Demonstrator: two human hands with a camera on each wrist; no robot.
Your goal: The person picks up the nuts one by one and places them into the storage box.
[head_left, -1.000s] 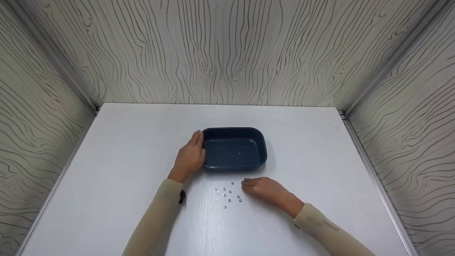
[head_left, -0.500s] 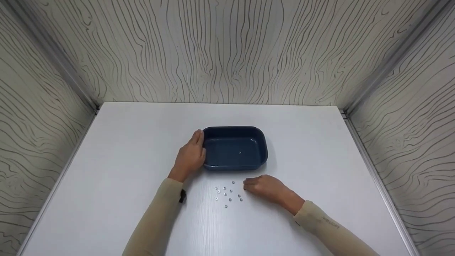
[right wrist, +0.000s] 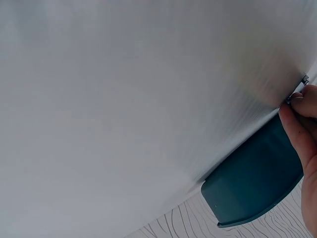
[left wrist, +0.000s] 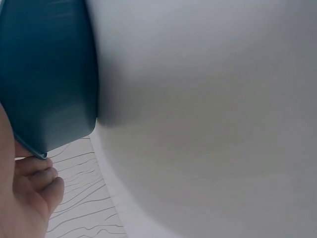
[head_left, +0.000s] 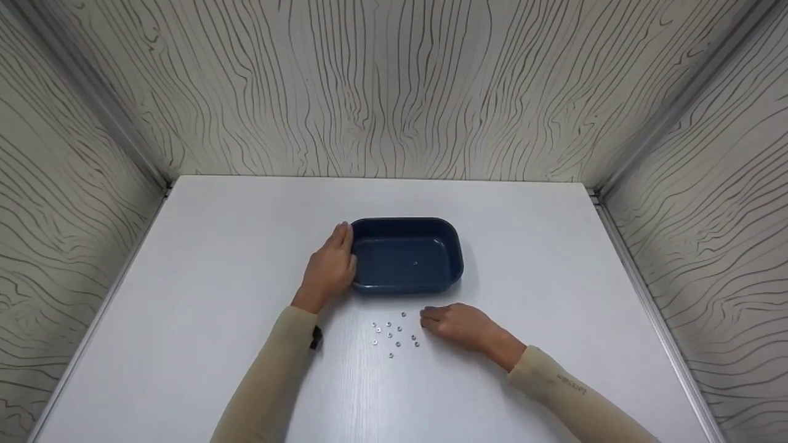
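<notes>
A dark blue rectangular tub sits on the white table in the head view, with one small nut on its floor. My left hand holds the tub's left end, its fingers at the rim. Several small metal nuts lie scattered in front of the tub. Just right of them, low over the table, is my right hand. Its thumb and finger pinch a small metal nut in the right wrist view, which the fingertips partly cover.
Around the tub stretches the white table top. Wood-patterned panels rise at the back and both sides, with grey metal strips along the side edges.
The right hand's fingers have drawn together, and the hand has stayed almost in place beside the nuts. The left hand and tub have not moved on the table.
</notes>
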